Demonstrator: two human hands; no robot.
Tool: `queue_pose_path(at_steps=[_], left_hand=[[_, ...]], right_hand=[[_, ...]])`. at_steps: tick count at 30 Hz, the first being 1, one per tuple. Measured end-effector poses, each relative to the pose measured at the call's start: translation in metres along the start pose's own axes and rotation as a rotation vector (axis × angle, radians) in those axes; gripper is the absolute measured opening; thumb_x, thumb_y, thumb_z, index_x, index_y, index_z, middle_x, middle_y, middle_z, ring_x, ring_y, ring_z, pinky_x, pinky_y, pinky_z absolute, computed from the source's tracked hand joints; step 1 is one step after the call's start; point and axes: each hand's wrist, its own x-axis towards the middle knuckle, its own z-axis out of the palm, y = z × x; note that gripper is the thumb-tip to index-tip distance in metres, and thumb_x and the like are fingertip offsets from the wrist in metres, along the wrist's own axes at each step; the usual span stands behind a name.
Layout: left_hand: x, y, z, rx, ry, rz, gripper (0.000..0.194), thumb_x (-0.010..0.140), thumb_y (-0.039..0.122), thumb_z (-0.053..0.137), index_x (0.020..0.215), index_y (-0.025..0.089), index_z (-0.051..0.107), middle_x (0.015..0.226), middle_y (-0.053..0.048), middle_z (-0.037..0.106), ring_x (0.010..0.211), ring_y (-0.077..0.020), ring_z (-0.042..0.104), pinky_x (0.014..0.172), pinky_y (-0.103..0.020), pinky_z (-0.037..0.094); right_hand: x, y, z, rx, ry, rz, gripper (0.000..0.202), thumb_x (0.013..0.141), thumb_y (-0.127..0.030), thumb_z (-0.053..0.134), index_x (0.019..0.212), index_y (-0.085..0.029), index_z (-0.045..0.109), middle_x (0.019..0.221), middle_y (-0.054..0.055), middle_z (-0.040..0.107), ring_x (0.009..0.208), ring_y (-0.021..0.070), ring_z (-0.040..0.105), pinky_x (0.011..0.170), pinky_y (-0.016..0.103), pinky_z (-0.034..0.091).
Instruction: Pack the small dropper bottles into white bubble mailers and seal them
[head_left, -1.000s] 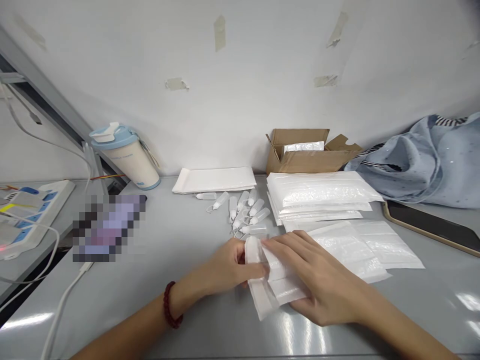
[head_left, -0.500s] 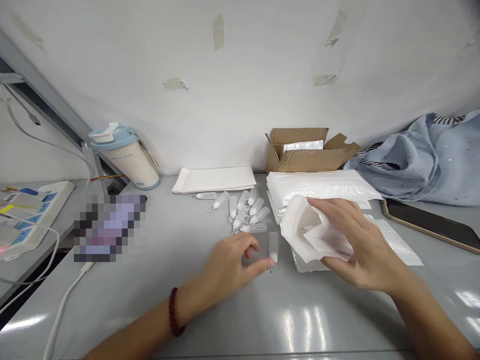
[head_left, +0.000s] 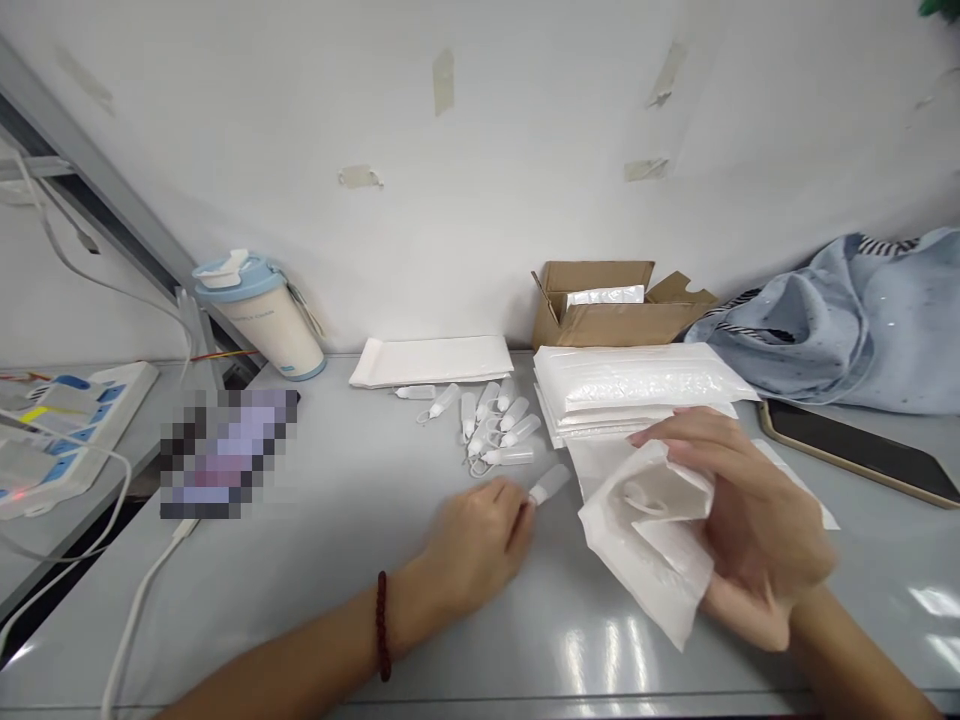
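Observation:
My left hand [head_left: 480, 545], with a red bead bracelet on the wrist, pinches the tip of a small translucent bottle [head_left: 551, 484] just above the table. In my right hand [head_left: 757, 520] is a white padded envelope [head_left: 652, 560], its mouth held open toward the left, with a small white ringed piece showing inside. Several more small bottles [head_left: 499, 415] lie in a loose group beyond my left hand. Behind the held envelope rests a stack of white padded envelopes [head_left: 645, 375].
A flat white envelope [head_left: 435, 360] and an open cardboard box [head_left: 626, 322] stand near the wall. Further left are a cup [head_left: 262, 315], a blurred phone [head_left: 229, 450] and a power strip [head_left: 112, 420]. A dark phone [head_left: 855, 450] and blue cloth [head_left: 847, 320] lie right.
My left fingers have closed on the bottle's tip, and the bottle now slants. My right hand has tilted the envelope lower and nearer, showing more of its inside.

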Motion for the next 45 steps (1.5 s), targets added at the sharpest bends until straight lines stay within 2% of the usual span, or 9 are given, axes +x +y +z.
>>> queue_pose_path(at_steps=[5, 8, 14, 23, 28, 34, 38, 41, 45], left_hand=[[0.002, -0.008, -0.047, -0.593, 0.25, -0.241, 0.022, 0.084, 0.033, 0.052, 0.069, 0.016, 0.056, 0.059, 0.003, 0.048, 0.055, -0.0103, 0.042, 0.053, -0.023, 0.032], [0.003, -0.019, -0.081, -0.85, 0.354, -0.193, 0.023, 0.077, 0.028, 0.056, 0.057, 0.017, 0.051, 0.052, 0.004, 0.041, 0.05, -0.0087, 0.034, 0.049, -0.022, 0.026], [0.007, -0.027, -0.096, -0.572, -0.215, -0.204, 0.024, 0.077, 0.03, 0.058, 0.058, 0.016, 0.056, 0.054, 0.004, 0.044, 0.051, -0.0083, 0.034, 0.048, -0.022, 0.025], [0.009, -0.02, -0.047, -0.543, -0.331, -0.192, 0.025, 0.081, 0.034, 0.054, 0.068, 0.015, 0.062, 0.052, 0.006, 0.037, 0.049, -0.0081, 0.03, 0.047, -0.022, 0.022], [0.006, -0.01, -0.042, -0.663, -0.289, -0.161, 0.026, 0.083, 0.038, 0.057, 0.074, 0.015, 0.065, 0.053, 0.006, 0.035, 0.051, -0.008, 0.028, 0.047, -0.022, 0.022], [-0.003, 0.006, -0.048, -0.692, -0.046, -0.057, 0.028, 0.086, 0.034, 0.056, 0.068, 0.014, 0.063, 0.055, 0.005, 0.042, 0.051, -0.0063, 0.031, 0.046, -0.019, 0.026], [-0.01, 0.015, -0.05, -0.542, 0.148, 0.145, 0.021, 0.087, 0.02, 0.054, 0.067, 0.014, 0.06, 0.053, 0.005, 0.045, 0.048, -0.005, 0.033, 0.045, -0.018, 0.027], [-0.018, 0.02, -0.055, -0.43, 0.364, 0.328, 0.019, 0.084, 0.011, 0.05, 0.066, 0.015, 0.054, 0.051, 0.006, 0.044, 0.045, -0.0048, 0.031, 0.043, -0.019, 0.025], [-0.027, 0.023, -0.063, -0.383, 0.508, 0.329, 0.02, 0.084, 0.008, 0.045, 0.066, 0.018, 0.047, 0.051, 0.006, 0.041, 0.044, -0.0054, 0.031, 0.042, -0.019, 0.026]], right_hand=[[0.009, 0.01, 0.003, -0.175, -0.233, -0.017, 0.068, 0.067, -0.02, 0.051, 0.133, -0.024, 0.036, 0.112, 0.011, 0.053, 0.103, 0.0341, 0.051, 0.084, 0.053, 0.039], [0.008, 0.019, 0.012, -0.254, -0.487, 0.056, 0.065, 0.069, -0.021, 0.053, 0.133, -0.021, 0.039, 0.126, 0.013, 0.049, 0.117, 0.0336, 0.044, 0.094, 0.053, 0.037], [-0.004, 0.025, 0.031, -0.364, -0.813, 0.092, 0.077, 0.072, -0.018, 0.053, 0.144, -0.014, 0.026, 0.145, 0.018, 0.034, 0.134, 0.0354, 0.027, 0.103, 0.059, 0.028], [0.003, 0.016, 0.027, -0.28, -0.7, 0.144, 0.079, 0.066, -0.012, 0.051, 0.141, -0.019, 0.029, 0.125, 0.014, 0.047, 0.115, 0.0328, 0.042, 0.092, 0.054, 0.039], [0.007, 0.011, 0.023, -0.19, -0.66, 0.11, 0.077, 0.064, -0.012, 0.05, 0.138, -0.017, 0.03, 0.125, 0.013, 0.048, 0.114, 0.0299, 0.043, 0.093, 0.049, 0.039], [0.008, 0.003, 0.023, -0.18, -0.597, 0.128, 0.082, 0.061, -0.019, 0.055, 0.139, -0.018, 0.027, 0.131, 0.014, 0.044, 0.117, 0.0324, 0.042, 0.095, 0.05, 0.037], [0.005, 0.007, 0.019, -0.184, -0.507, 0.141, 0.081, 0.062, -0.019, 0.053, 0.138, -0.019, 0.026, 0.126, 0.013, 0.049, 0.112, 0.0317, 0.047, 0.091, 0.049, 0.041], [0.005, 0.011, 0.011, -0.157, -0.338, 0.096, 0.071, 0.064, -0.02, 0.051, 0.133, -0.02, 0.034, 0.121, 0.011, 0.052, 0.104, 0.0301, 0.052, 0.084, 0.046, 0.044], [0.008, 0.011, 0.003, -0.13, -0.046, 0.013, 0.058, 0.068, -0.021, 0.053, 0.126, -0.022, 0.045, 0.103, 0.01, 0.056, 0.088, 0.0285, 0.055, 0.068, 0.041, 0.046]])
